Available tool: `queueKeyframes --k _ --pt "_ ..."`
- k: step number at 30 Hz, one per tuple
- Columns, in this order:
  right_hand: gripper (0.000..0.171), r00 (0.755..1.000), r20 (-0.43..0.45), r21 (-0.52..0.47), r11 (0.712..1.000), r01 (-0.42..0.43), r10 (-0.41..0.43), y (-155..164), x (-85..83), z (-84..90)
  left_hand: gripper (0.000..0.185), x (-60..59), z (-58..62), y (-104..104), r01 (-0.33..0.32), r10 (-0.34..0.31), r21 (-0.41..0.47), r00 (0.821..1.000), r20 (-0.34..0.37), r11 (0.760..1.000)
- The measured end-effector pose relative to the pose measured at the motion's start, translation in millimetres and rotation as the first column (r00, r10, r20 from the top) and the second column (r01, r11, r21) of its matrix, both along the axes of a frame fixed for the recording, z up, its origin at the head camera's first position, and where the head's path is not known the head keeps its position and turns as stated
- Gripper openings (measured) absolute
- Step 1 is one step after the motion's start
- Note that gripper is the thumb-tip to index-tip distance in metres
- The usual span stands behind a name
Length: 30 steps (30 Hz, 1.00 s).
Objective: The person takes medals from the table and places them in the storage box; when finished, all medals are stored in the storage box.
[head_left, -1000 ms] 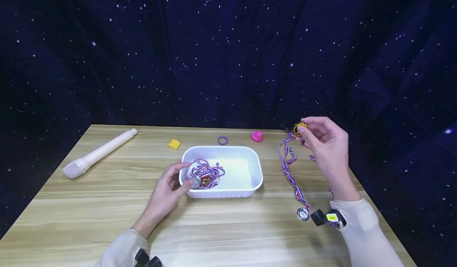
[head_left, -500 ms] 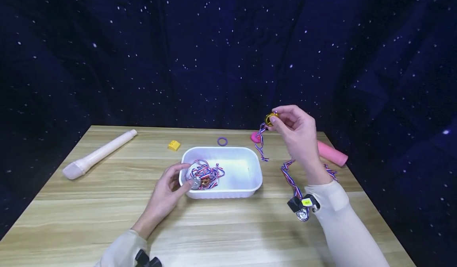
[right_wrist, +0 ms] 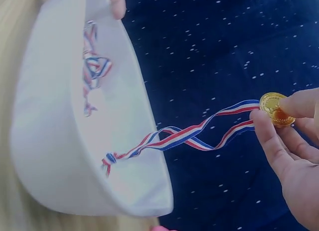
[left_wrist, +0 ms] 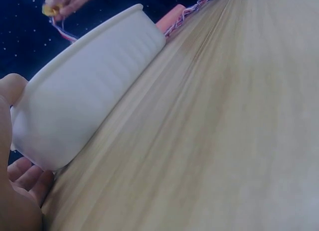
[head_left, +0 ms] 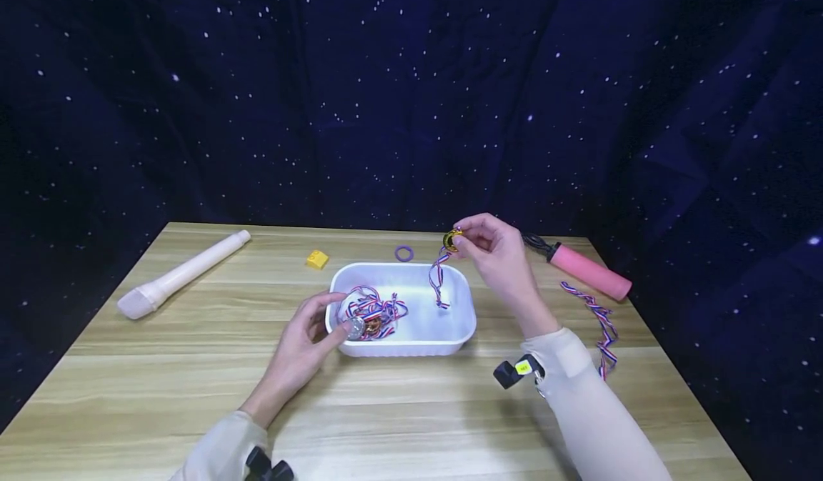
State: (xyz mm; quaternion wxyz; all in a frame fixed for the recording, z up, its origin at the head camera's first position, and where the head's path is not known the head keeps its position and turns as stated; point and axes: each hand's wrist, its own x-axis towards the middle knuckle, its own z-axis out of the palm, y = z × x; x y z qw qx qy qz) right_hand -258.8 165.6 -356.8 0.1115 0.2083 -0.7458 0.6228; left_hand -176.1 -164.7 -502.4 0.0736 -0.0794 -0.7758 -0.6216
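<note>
- My right grip (head_left: 498, 256) is pinching the gold medal (right_wrist: 269, 105) between thumb and fingers, holding it above the white tub (head_left: 401, 349), near the far-right rim.
- My left grip (head_left: 301, 338) is clasping the white tub's left end.
- I am judging the gold medal light, stiff, slightly slippery; gripping its rim is suiting it.
- The striped ribbon (right_wrist: 187, 135) is probably behaving limply.
- Its long axis is running downward, the knotted end pointing into the white tub.
</note>
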Motion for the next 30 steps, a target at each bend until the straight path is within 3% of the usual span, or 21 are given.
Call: queueKeyframes --k 12,17,24,30 --pt "0.011 0.980 0.200 0.080 0.997 -0.018 0.002 0 -0.7 -39.5 0.053 0.9 1.0 0 -0.005 0.005 0.002 1.000 0.008 1.000" --pt "0.012 0.972 0.236 0.145 0.989 -0.019 -0.016 0 2.9 -52.3 0.053 0.7 1.6 0 -0.005 0.005 0.001 1.000 0.000 1.000" --pt "0.015 0.992 0.119 0.257 0.966 0.002 -0.034 0 3.9 -66.6 0.053 0.4 1.9 0 0.001 -0.001 0.012 1.000 0.001 1.000" --pt "0.015 0.999 0.040 0.371 0.929 0.004 -0.020 -1 5.2 -66.4 0.053 0.9 2.8 0 0.003 -0.003 0.013 1.000 0.001 1.000"
